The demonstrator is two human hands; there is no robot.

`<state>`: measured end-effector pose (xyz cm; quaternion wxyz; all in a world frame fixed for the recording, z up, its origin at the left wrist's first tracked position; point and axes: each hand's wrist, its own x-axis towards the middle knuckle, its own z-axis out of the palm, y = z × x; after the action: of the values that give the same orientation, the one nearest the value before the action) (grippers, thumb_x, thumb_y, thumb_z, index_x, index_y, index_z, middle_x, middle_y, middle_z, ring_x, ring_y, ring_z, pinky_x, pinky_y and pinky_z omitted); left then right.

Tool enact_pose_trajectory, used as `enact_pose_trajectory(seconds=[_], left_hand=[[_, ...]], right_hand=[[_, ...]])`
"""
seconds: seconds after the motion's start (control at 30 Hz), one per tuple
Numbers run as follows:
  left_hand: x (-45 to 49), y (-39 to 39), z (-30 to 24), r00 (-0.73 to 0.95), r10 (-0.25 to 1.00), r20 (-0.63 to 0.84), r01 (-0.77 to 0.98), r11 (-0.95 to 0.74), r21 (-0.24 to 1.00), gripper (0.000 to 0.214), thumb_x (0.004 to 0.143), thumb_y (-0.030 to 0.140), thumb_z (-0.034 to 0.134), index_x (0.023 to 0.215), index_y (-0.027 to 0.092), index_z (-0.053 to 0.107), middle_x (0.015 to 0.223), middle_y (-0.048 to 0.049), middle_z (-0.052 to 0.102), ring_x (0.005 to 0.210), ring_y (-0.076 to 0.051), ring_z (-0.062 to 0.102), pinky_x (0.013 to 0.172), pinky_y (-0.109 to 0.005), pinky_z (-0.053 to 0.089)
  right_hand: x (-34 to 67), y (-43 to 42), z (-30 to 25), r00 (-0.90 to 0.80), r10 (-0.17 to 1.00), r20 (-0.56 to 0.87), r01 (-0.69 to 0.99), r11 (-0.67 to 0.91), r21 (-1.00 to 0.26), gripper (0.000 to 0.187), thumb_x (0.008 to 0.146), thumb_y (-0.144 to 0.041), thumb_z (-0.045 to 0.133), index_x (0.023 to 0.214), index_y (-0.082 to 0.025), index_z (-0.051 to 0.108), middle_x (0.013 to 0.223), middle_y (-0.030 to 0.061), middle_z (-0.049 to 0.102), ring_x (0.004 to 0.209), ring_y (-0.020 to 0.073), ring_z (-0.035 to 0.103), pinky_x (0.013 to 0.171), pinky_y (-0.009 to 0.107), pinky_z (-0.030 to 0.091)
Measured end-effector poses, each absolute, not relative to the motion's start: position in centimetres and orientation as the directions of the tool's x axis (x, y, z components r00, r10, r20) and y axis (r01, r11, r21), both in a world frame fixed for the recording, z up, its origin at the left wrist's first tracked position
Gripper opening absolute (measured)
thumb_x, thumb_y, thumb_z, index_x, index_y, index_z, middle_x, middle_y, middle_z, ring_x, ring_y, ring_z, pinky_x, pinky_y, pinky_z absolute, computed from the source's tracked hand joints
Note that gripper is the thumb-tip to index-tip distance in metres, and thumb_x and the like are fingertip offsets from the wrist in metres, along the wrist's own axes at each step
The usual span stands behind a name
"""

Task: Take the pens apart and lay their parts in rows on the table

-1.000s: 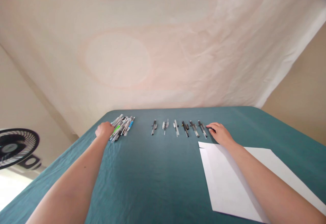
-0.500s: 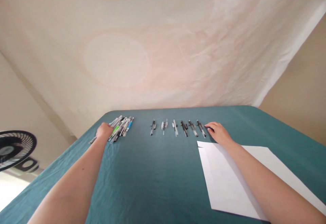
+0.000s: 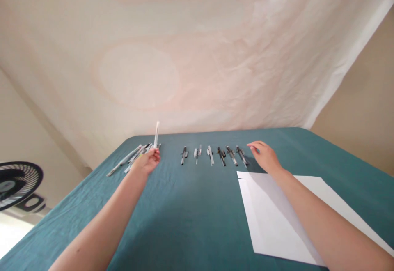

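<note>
My left hand (image 3: 147, 161) pinches a white pen (image 3: 156, 133) and holds it upright above the teal tablecloth (image 3: 191, 205). Just behind and left of that hand lies a loose pile of pens (image 3: 131, 158), some spread toward the table's left edge. A row of several pens (image 3: 212, 155) lies side by side at the far middle of the table. My right hand (image 3: 264, 156) hovers at the right end of that row with its fingers stretched out and nothing in it. White paper sheets (image 3: 277, 217) lie under my right forearm.
A black fan (image 3: 17, 182) stands off the table at the lower left. A pale cloth backdrop (image 3: 184, 57) hangs behind the table's far edge. The table's right edge runs down toward the lower right.
My left hand has moved right from the pile and lifted one white pen upright. Some pens in the pile got pushed left. My right hand has risen slightly off the table.
</note>
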<state>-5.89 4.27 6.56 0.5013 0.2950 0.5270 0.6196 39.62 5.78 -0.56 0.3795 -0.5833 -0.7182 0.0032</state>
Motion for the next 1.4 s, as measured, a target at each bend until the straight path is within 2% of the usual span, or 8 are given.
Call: enact_pose_trajectory(seconds=[0.07,0.2,0.27,0.37,0.43,0.53,0.73,1.4], left_hand=[[-1.2,1.9,5.8,-0.190,0.962,-0.198,-0.359,0.119,0.926,0.008,0.083,0.007,0.048,0.084,0.010,0.054,0.075,-0.0048,0.059,0.063,-0.009,0.055,0.058,-0.020,0.045],[7.5,-4.3,4.1,0.235,0.926,-0.295,-0.483,0.374,0.792,0.010,0.079,0.015,0.058,0.089,0.014,0.054,0.085,-0.0043,0.059,0.068,-0.008,0.057,0.060,-0.019,0.046],[10.2,-6.8,3.2,0.301,0.901,-0.313,-0.420,0.420,0.805,0.017,0.077,0.020,0.062,0.090,0.015,0.052,0.087,-0.0046,0.060,0.072,-0.010,0.059,0.061,-0.020,0.046],[11.8,-8.4,2.3,0.348,0.905,-0.245,-0.220,0.333,0.917,0.028,0.074,0.028,0.065,0.094,0.015,0.050,0.093,-0.0082,0.061,0.083,-0.015,0.059,0.062,-0.022,0.046],[11.4,-8.1,2.2,0.299,0.945,-0.135,-0.092,0.169,0.981,0.035,0.074,0.031,0.063,0.101,0.015,0.048,0.100,-0.0110,0.060,0.089,-0.018,0.058,0.061,-0.023,0.046],[10.0,-6.9,2.9,0.187,0.978,0.094,0.117,-0.117,0.986,0.040,0.079,0.034,0.055,0.114,0.018,0.044,0.103,-0.0095,0.057,0.085,-0.016,0.056,0.060,-0.023,0.045],[8.1,-6.2,3.1,0.355,0.919,0.170,0.582,-0.360,0.730,0.019,0.085,0.031,0.044,0.089,0.019,0.059,0.077,-0.0021,0.061,0.071,-0.014,0.055,0.067,-0.024,0.040],[8.4,-6.7,0.6,0.510,0.836,0.204,0.665,-0.534,0.523,0.023,0.089,0.034,0.038,0.078,0.022,0.054,0.074,-0.0040,0.058,0.073,-0.019,0.055,0.066,-0.025,0.035]], right_hand=[[37.3,4.4,2.3,-0.019,0.840,0.542,0.729,0.383,-0.567,0.030,0.089,-0.032,0.037,0.102,-0.022,0.062,0.105,0.0070,0.061,0.096,0.0188,0.055,0.082,0.033,0.043],[30.9,0.7,5.7,-0.285,0.904,0.319,0.352,0.408,-0.842,0.037,0.088,-0.042,0.041,0.118,-0.022,0.050,0.107,0.0076,0.062,0.096,0.0169,0.058,0.081,0.032,0.045],[28.2,-1.1,5.8,-0.378,0.896,0.233,0.208,0.328,-0.922,0.042,0.088,-0.044,0.041,0.122,-0.019,0.044,0.104,0.0091,0.062,0.090,0.0165,0.060,0.074,0.030,0.047],[26.3,-3.2,4.9,-0.406,0.894,0.190,0.202,0.291,-0.935,0.039,0.092,-0.046,0.030,0.113,-0.018,0.047,0.079,0.0032,0.062,0.068,0.0129,0.060,0.063,0.026,0.045],[26.3,-4.4,4.3,-0.433,0.887,0.164,0.326,0.324,-0.888,0.039,0.093,-0.045,0.025,0.103,-0.019,0.052,0.068,-0.0004,0.058,0.056,0.0109,0.054,0.055,0.024,0.041],[26.9,-5.6,3.6,-0.494,0.847,0.198,0.534,0.475,-0.699,0.029,0.093,-0.036,0.032,0.091,-0.018,0.054,0.073,0.0016,0.058,0.064,0.0131,0.055,0.058,0.024,0.038],[26.9,-6.2,1.4,-0.564,0.782,0.265,0.680,0.622,-0.389,0.018,0.092,-0.020,0.035,0.096,-0.017,0.053,0.090,0.0064,0.056,0.088,0.0170,0.053,0.075,0.027,0.038],[26.6,-6.7,0.7,-0.606,0.774,0.186,0.721,0.633,-0.282,0.019,0.093,-0.025,0.034,0.084,-0.018,0.049,0.080,0.0038,0.058,0.073,0.0156,0.054,0.062,0.026,0.031]])
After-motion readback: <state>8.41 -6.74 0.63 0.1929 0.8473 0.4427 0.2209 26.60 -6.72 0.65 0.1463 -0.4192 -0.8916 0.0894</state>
